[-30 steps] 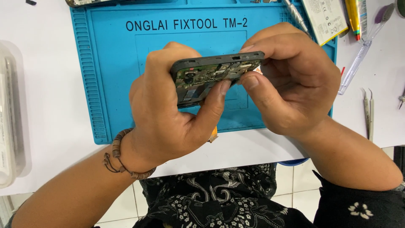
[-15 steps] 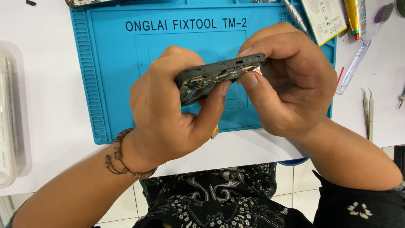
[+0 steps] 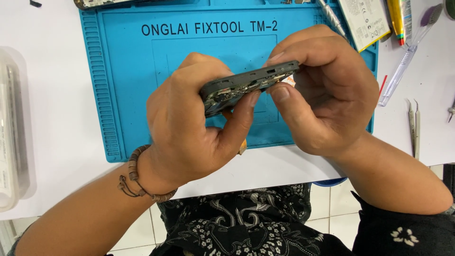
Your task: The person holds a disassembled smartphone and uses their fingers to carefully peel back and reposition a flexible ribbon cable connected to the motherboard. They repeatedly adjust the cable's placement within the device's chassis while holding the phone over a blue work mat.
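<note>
An opened dark phone body [image 3: 246, 85], its inner parts showing, is held edge-on above a blue repair mat [image 3: 123, 85]. My left hand [image 3: 194, 123] wraps around its left end, thumb pressed against the open underside. My right hand [image 3: 327, 95] grips the right end, fingers over the top edge and thumb tip at the lower edge. Most of the phone is hidden by both hands.
On the white table, metal tweezers [image 3: 414, 124] lie at the right, with a clear-handled brush [image 3: 407, 61] and a yellow tool [image 3: 397, 19] behind them. A flat white battery [image 3: 364, 20] rests at the mat's top right. A clear plastic box [image 3: 12, 128] stands at the left edge.
The phone has tilted further edge-on, its left end dipping lower, so less of its inside shows. Both hands have kept their grip and stayed over the mat.
</note>
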